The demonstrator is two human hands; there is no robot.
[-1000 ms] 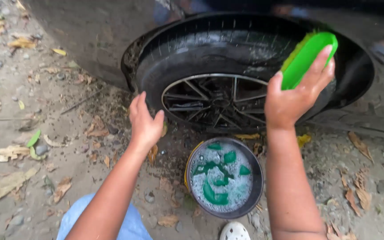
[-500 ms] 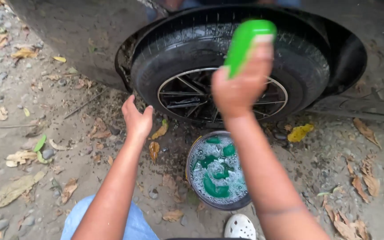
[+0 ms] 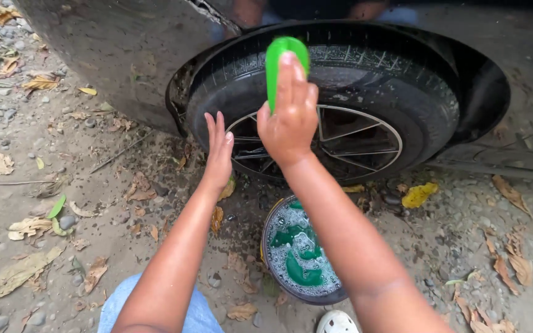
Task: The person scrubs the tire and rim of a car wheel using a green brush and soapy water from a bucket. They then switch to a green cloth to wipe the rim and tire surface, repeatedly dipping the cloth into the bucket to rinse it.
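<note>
My right hand (image 3: pixel 289 120) grips a bright green scrubbing brush (image 3: pixel 282 58) and holds it against the upper left of a black car tyre (image 3: pixel 365 80). The wheel's dark spoked rim (image 3: pixel 347 145) shows behind my wrist. My left hand (image 3: pixel 218 151) is flat and open, fingers together, hovering by the tyre's left side and holding nothing. Below my right forearm sits a round black bucket (image 3: pixel 271 290) filled with foamy water and green shapes.
The dusty car body (image 3: pixel 124 55) and wheel arch (image 3: pixel 482 92) rise above the tyre. The ground is dirt and gravel with dry leaves, one yellow leaf (image 3: pixel 419 195) by the tyre. My blue-clad knee (image 3: pixel 115 305) and a white shoe (image 3: pixel 336 322) are at the bottom edge.
My right hand has swept the green brush from the tyre's upper right across to its upper left. My left hand stayed open near the tyre's left side.
</note>
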